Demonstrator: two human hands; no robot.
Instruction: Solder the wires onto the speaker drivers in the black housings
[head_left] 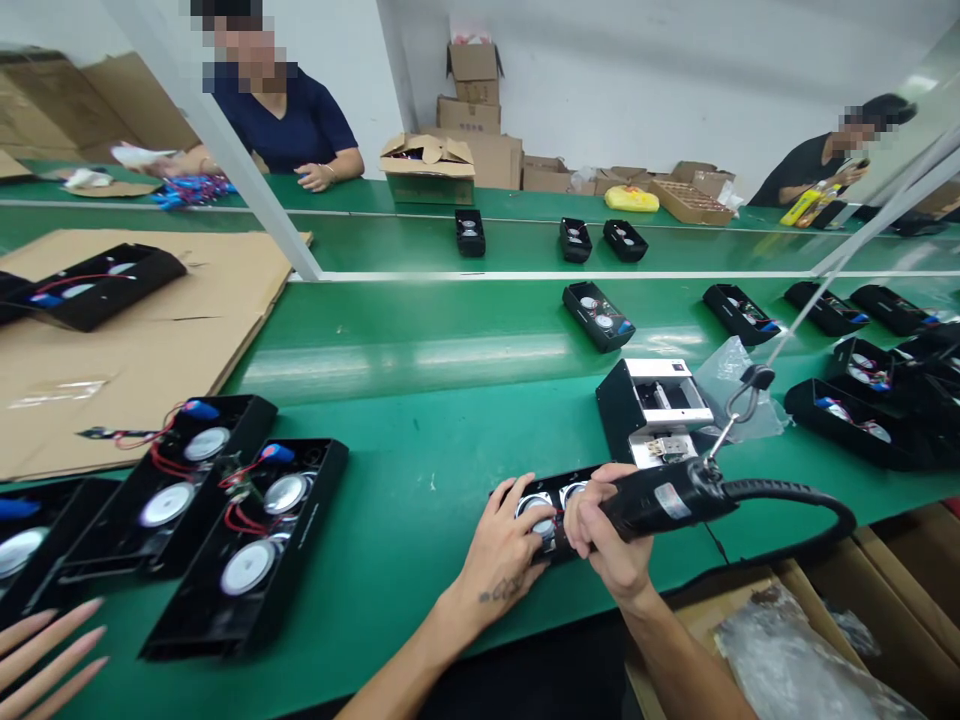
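Note:
A black speaker housing point(553, 484) with round silver drivers lies on the green bench in front of me. My left hand point(504, 540) grips its left part, fingers bent over the driver and rim. In my right hand point(611, 535) is a black electric screwdriver point(667, 500), held nearly level and pointing left over the housing. My fingers hide its tip, so contact with a screw cannot be made out. A cord runs from its back end, and a hook hangs it from above. Just behind stands a black and silver screw feeder point(660, 400).
Open housings with drivers and red wires point(251, 545) lie left, near another person's hand point(49, 655). More housings point(739, 312) sit along the green line and at right. Cardboard boxes point(832, 620) stand below right. Two people point(289, 125) are across the line.

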